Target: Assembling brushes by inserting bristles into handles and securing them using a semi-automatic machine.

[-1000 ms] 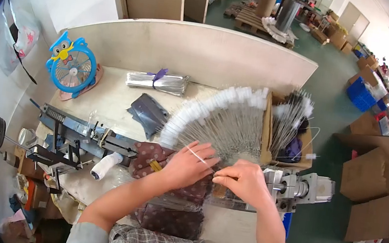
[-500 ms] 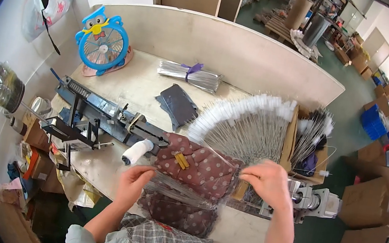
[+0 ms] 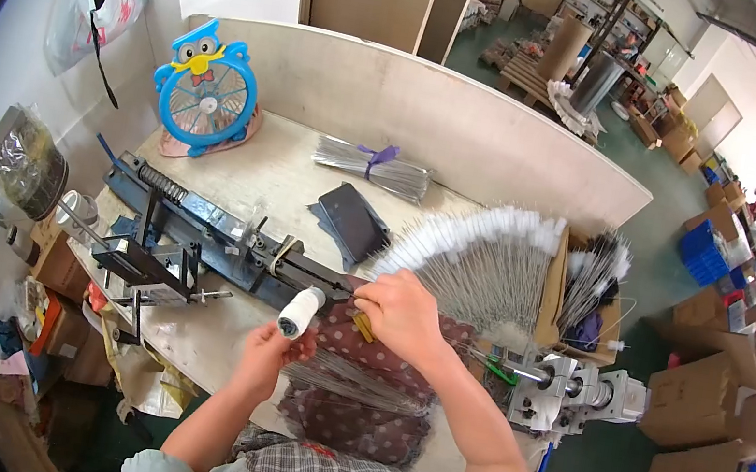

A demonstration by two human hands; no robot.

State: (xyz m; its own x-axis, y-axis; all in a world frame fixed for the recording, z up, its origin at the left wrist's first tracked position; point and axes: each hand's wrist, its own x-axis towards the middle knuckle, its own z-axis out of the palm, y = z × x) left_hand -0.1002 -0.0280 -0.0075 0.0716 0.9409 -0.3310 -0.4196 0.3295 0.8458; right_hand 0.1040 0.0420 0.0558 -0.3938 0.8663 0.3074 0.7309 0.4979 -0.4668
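My left hand (image 3: 265,356) is curled just below a white wrapped roll (image 3: 301,311), close to its lower end; what lies between the fingers is hidden. My right hand (image 3: 400,316) has its fingers pinched together at the near end of a long black metal rail fixture (image 3: 222,230); anything in the pinch is too small to name. Beneath both hands lies a brown polka-dot padded cloth (image 3: 350,422), with a bundle of thin metal wires (image 3: 356,381) across it. Small yellow pieces (image 3: 364,328) show beside my right hand.
A fan of white-tipped wire brushes (image 3: 482,261) leans by a cardboard box (image 3: 553,296). At the right edge sits a metal spindle (image 3: 561,385) with a green part (image 3: 501,370) beside it. Behind are dark sheets (image 3: 349,222), tied wires (image 3: 378,170) and a blue fan (image 3: 209,103).
My right hand has moved left from beside the spindle to the rail's end, uncovering the green part. My left hand has come in under the white roll. The whole view has shifted slightly.
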